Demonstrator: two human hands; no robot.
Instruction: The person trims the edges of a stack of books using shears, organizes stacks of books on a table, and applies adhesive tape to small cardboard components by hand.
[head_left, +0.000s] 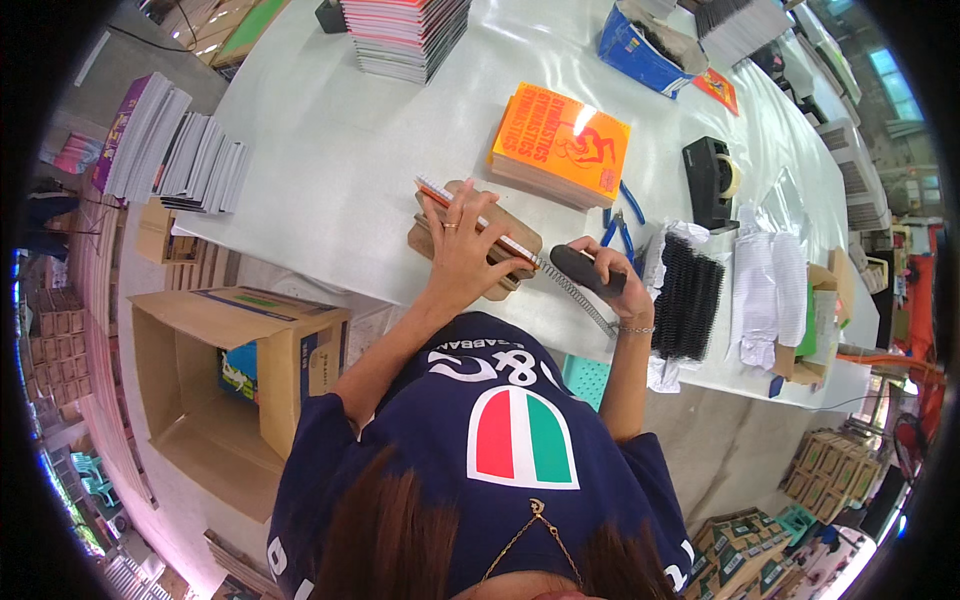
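My left hand [460, 245] is closed round a thin booklet [515, 246], its punched edge facing up, pressing it against a brown wooden block [424, 243] at the table's near edge. From the booklet's right end runs a dark wire-like spiral binding coil [578, 295], hanging toward the edge of the table. My right hand [625, 288] grips a dark, oval, smooth-looking tool [580, 271] just above the coil, close to where it meets the booklet. My fingers hide part of the tool and much of the booklet's face.
Beyond the block lies a stack of orange booklets [560, 150]. To the right are blue-handled pliers [624, 222], a tape dispenser [708, 180] and a pile of black coils [687, 300]. A cardboard box [215, 400] stands at lower left; more booklets [405, 35] are stacked at the back.
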